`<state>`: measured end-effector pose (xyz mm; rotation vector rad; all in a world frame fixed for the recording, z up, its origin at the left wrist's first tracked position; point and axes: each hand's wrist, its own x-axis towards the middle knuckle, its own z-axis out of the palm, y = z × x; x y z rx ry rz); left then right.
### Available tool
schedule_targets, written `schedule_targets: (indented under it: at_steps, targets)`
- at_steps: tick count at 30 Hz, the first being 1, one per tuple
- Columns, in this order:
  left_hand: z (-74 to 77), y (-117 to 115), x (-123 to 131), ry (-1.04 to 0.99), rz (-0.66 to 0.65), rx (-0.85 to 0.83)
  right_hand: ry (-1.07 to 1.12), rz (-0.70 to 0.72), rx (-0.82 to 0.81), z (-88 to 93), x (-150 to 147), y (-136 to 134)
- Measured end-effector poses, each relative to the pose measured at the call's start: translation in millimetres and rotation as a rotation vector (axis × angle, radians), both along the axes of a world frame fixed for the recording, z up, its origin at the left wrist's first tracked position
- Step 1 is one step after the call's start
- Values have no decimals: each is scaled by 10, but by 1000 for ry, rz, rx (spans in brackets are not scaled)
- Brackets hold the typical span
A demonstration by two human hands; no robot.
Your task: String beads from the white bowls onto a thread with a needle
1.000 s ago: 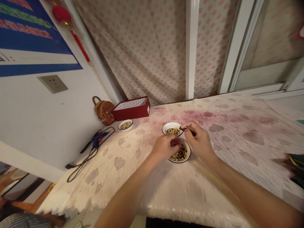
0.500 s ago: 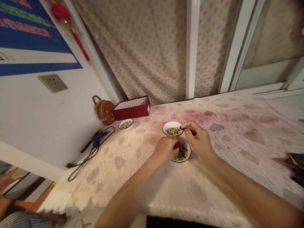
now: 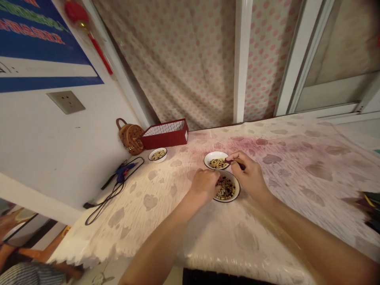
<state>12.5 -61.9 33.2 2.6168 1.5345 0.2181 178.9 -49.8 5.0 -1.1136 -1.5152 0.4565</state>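
My left hand (image 3: 207, 184) is closed at the left rim of the near white bowl (image 3: 237, 192), its fingertips bent down over the bowl. What those fingers pinch, if anything, is hidden. Mixed yellow and black beans or kernels (image 3: 227, 189) lie in this bowl. Just behind it stands a second white bowl (image 3: 208, 158) with more of the same mix, mostly yellow. At that bowl's right edge, my right hand (image 3: 249, 172) pinches a small dark-red piece (image 3: 228, 161), whose kind I cannot make out.
A third bowl (image 3: 163, 159) of mixed beans stands farther left. Behind it are an open red box (image 3: 169, 139) and a small brown backpack-shaped bag (image 3: 132, 138). A blue glue gun (image 3: 122, 173) with its black cord lies by the wall. Dark items (image 3: 371, 208) sit at the right edge.
My left hand has drawn slightly left and up, showing more of the near bowl's beans. My right hand stays almost still with the dark-red piece.
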Motion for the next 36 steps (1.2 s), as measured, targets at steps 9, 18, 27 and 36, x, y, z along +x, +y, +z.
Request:
schedule_targets:
  at_steps: [9, 18, 27, 36]
  targets:
    - [-14, 27, -2, -130, 63, -22, 13, 8, 13, 33, -4, -13]
    - [-57, 61, 1, -95, -18, -49, 10, 19, -9, -1, 2, -11]
    - [-86, 52, -7, -218, -16, -44, -12, 9, 17, 5, 7, 1]
    - [-201, 234, -72, -1153, -5, -306, 1, 12, 0, 14, 5, -26]
